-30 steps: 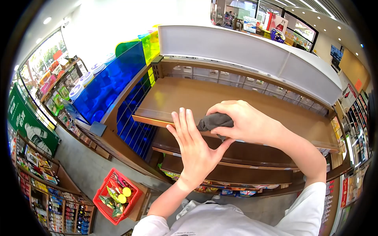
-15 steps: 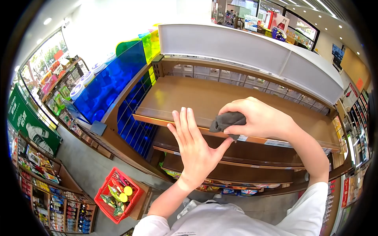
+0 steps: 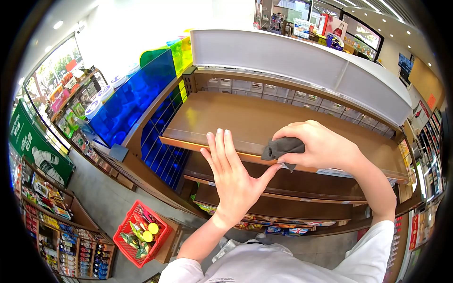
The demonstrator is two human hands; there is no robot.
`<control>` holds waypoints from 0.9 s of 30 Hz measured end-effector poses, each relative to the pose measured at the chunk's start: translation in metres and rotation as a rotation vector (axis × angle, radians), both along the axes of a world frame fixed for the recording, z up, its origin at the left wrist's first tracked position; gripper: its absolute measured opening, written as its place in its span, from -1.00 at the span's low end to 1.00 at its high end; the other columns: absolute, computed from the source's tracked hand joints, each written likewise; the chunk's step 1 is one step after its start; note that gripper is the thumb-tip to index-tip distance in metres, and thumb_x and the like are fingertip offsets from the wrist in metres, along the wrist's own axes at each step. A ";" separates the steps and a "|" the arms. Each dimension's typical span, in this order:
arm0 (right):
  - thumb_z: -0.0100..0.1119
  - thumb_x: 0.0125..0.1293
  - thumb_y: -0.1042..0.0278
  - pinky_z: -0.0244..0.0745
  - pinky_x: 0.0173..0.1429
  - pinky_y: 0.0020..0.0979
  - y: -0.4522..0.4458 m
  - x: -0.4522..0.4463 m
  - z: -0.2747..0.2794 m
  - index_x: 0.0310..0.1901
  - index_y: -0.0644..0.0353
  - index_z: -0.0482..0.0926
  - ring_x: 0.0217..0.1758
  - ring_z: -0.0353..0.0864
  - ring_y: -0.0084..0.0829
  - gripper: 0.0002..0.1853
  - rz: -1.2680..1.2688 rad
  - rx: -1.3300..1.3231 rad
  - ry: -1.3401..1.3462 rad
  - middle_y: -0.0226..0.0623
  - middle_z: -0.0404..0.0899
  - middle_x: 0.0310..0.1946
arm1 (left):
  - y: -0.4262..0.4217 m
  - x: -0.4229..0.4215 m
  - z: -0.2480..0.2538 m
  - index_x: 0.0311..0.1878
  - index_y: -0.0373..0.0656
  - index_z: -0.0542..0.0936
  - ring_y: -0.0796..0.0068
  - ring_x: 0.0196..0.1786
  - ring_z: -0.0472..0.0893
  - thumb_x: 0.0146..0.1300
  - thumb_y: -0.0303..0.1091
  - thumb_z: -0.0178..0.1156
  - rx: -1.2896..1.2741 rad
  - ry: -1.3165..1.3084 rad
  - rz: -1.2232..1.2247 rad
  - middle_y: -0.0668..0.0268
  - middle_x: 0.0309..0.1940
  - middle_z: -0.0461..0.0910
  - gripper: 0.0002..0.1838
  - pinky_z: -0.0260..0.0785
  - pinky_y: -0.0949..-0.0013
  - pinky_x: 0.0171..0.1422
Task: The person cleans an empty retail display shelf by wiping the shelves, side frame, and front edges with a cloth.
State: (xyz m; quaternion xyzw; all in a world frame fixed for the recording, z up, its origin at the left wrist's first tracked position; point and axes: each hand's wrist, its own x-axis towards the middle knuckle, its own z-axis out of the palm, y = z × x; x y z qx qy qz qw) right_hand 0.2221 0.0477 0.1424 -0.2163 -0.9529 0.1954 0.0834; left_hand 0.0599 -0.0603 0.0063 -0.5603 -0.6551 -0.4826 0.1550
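Note:
My right hand grips a dark grey cloth at the front edge of the brown top shelf. The cloth is bunched between thumb and fingers, and part of it hangs below the edge strip. To its left, my left hand is spread with fingers pointing up, in front of the same shelf edge, holding nothing. Its thumb tip is close to the cloth; whether they touch cannot be told. Price labels sit on the edge strip right of the cloth.
Lower brown shelves lie beneath, with packaged goods at the bottom. A blue translucent panel stands left, a white header panel behind. A red basket of packages is on the lower left, near stocked racks.
My right hand has moved to the right along the shelf edge with the cloth, away from my left fingers. My left hand has stayed nearly still.

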 end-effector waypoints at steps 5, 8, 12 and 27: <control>0.42 0.25 0.33 0.64 0.07 -0.14 -0.002 0.004 0.003 0.07 0.28 0.66 -0.08 0.73 -0.03 -0.62 -0.028 -0.043 -0.026 -0.02 0.74 -0.13 | 0.000 0.000 0.000 0.61 -0.47 0.03 -0.27 0.70 -0.08 0.03 0.14 0.62 -0.004 0.004 -0.001 -0.15 0.60 0.07 0.34 -0.25 -0.34 0.71; 0.43 0.24 0.33 0.66 -0.01 -0.17 0.003 0.010 -0.005 0.06 0.28 0.66 -0.17 0.75 -0.06 -0.62 0.027 0.035 0.034 -0.02 0.75 -0.15 | 0.000 0.000 0.000 0.61 -0.47 0.03 -0.27 0.71 -0.08 0.03 0.14 0.62 -0.008 0.003 0.000 -0.14 0.60 0.07 0.33 -0.26 -0.34 0.71; 0.43 0.24 0.34 0.68 -0.08 -0.19 0.003 0.015 -0.005 0.06 0.29 0.65 -0.25 0.77 -0.08 -0.62 0.049 0.062 0.062 -0.01 0.75 -0.17 | 0.000 0.000 0.001 0.60 -0.47 0.03 -0.26 0.71 -0.08 0.04 0.13 0.62 -0.006 0.003 -0.002 -0.14 0.60 0.07 0.33 -0.27 -0.34 0.72; 0.41 0.25 0.41 0.68 -0.13 -0.30 -0.003 0.032 0.001 0.05 0.28 0.65 -0.41 0.79 -0.33 -0.66 -0.038 -0.053 0.039 -0.15 0.75 -0.25 | 0.000 0.000 0.001 0.61 -0.46 0.03 -0.26 0.71 -0.09 0.03 0.14 0.63 -0.003 0.015 0.002 -0.14 0.60 0.07 0.34 -0.26 -0.32 0.72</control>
